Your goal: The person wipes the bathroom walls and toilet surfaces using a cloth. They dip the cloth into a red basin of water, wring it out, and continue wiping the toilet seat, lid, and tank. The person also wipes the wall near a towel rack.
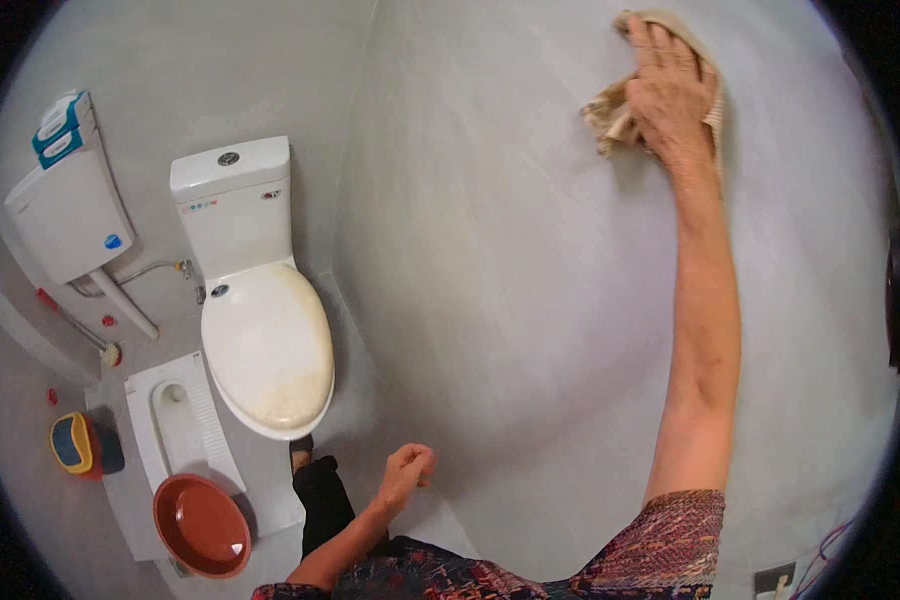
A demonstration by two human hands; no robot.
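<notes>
High on the grey wall, my right hand presses a beige cloth flat against the surface, its fingers laid over the fabric. Folds of the cloth stick out to the left of the palm and past the fingertips. My right arm is stretched out far from my body. Down near my waist, my left hand hangs in the air with its fingers curled in, and nothing shows in it.
A white toilet with its lid down stands left of me. Beyond it are a squat pan, a wall cistern and a long-handled brush. A brown basin and a yellow-rimmed bin are lower left. A socket sits lower right.
</notes>
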